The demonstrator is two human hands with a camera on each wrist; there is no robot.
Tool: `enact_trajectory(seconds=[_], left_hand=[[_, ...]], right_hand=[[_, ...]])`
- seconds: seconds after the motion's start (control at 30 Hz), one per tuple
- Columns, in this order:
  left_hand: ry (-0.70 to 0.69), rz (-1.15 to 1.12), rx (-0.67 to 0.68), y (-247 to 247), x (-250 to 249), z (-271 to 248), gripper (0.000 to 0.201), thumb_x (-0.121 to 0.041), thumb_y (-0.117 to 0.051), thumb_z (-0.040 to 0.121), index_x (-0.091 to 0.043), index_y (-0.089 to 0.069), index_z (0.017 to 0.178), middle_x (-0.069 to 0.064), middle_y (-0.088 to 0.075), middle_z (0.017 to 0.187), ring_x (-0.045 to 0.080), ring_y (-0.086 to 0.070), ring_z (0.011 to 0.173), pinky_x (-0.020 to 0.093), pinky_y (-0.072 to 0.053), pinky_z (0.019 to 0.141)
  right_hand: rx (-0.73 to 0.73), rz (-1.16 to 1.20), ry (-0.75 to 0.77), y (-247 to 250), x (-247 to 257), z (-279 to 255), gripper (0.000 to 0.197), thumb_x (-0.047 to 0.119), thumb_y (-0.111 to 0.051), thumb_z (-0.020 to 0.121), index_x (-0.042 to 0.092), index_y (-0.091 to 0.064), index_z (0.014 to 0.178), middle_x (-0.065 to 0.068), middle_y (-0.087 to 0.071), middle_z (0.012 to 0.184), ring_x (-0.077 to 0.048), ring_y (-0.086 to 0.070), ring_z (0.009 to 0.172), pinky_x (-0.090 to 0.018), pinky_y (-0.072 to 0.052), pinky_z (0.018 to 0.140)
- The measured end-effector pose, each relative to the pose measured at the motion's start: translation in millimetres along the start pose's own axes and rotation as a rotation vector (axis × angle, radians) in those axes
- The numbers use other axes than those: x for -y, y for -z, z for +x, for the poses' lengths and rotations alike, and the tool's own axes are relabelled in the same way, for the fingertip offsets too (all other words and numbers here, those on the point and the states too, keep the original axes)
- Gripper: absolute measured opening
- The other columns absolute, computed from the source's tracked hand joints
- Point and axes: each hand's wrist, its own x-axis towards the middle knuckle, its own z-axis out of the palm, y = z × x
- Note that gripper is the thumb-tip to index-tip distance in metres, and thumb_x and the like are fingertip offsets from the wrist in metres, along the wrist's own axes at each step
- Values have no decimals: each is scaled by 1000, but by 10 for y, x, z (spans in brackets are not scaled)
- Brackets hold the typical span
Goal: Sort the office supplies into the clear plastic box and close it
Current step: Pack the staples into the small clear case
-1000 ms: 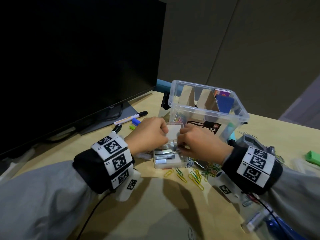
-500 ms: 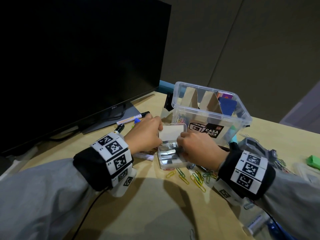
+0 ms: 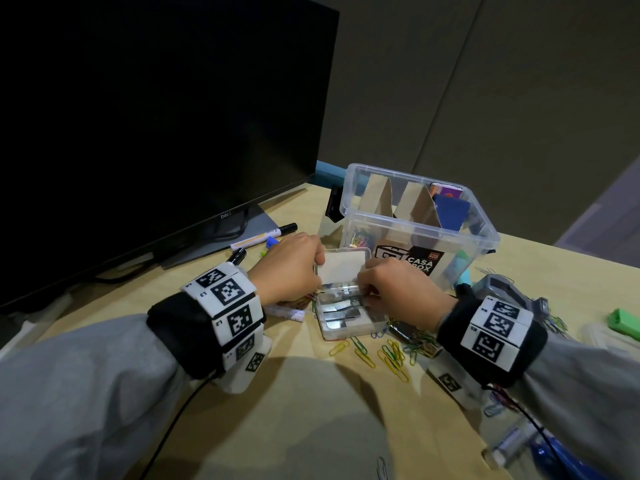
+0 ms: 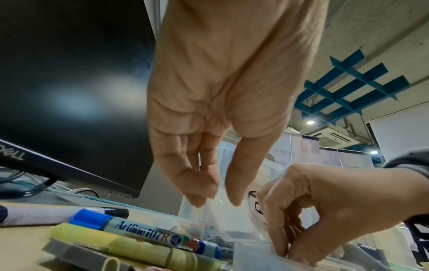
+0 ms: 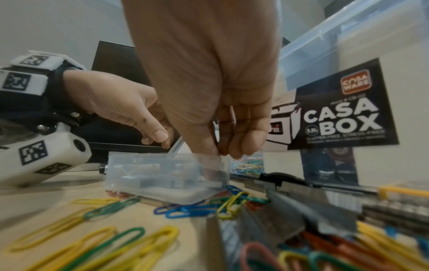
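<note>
Your left hand [image 3: 289, 268] and your right hand [image 3: 398, 296] meet over a small clear case [image 3: 349, 315] that lies on the desk [image 3: 311, 410], just in front of the clear plastic box [image 3: 420, 216]. The case is a flat rectangle and holds silver strips of staples. Its long axis runs away from you toward the big box, a little tilted to the left. Its lid [image 3: 343, 266] stands open on the far side, leaning toward the box.

Your left thumb and fingers are curled and pinch the left edge of the lid. Your right fingers are curled down and pinch the near right edge of the case; the right wrist view shows the fingertips [image 5: 234, 150] on its clear wall.

The clear plastic box stands upright and has no lid on it. It has cardboard dividers [image 3: 379, 199] inside, coloured clips in the left part and a blue thing [image 3: 450, 211] at the back right. Its label faces you.

Coloured paper clips [image 3: 391, 355] lie spread on the desk just near the case, on your side. Markers [image 3: 263, 233] lie to the left, by the foot of the monitor [image 3: 156, 109]. A green thing [image 3: 623, 318] lies far to the right.

Compared with one second ago, the lid now stands more open and shows more of its white inside, and both hands stay on the case at nearly the same place.
</note>
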Motion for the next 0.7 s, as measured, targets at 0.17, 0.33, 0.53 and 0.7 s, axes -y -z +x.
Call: enact_trajectory(seconds=[0.17,0.33,0.53,0.7], left_hand=[[4,-3,0,-5,9,7,22,-12,-66,85,-22,-53,100,-1,-55,114,14,-48,101,25,-37,76],[-4,-6,-6,-6,4,-3,21,-12,-66,85,-20,-55,101,-1,-55,113,15,-49,101,27,-40,77],[-5,-2,-11,-3,-2,-10,22,-11,-67,85,-21,-54,100,-1,-55,113,14,-49,100,27,-40,75],[-10,-12,-13,8,-12,-26,23,-10,-67,84,-22,-53,97,-1,-55,114,14,-50,101,29,-44,79]], right_hand=[[-13,-62,41,7,19,-15,12,21,-62,89,19,-70,97,3,-60,99,-16,-58,89,-36,-55,73],[1,-109,57,15,59,-1,15,20,-56,92,16,-68,99,2,-59,97,-17,-57,89,-35,-54,72],[-8,-139,52,-10,54,8,12,23,-59,91,18,-61,102,2,-57,99,-18,-56,88,-36,-54,71],[17,-132,57,-23,45,14,18,26,-56,93,16,-65,105,2,-61,99,-18,-59,90,-37,-55,75]])
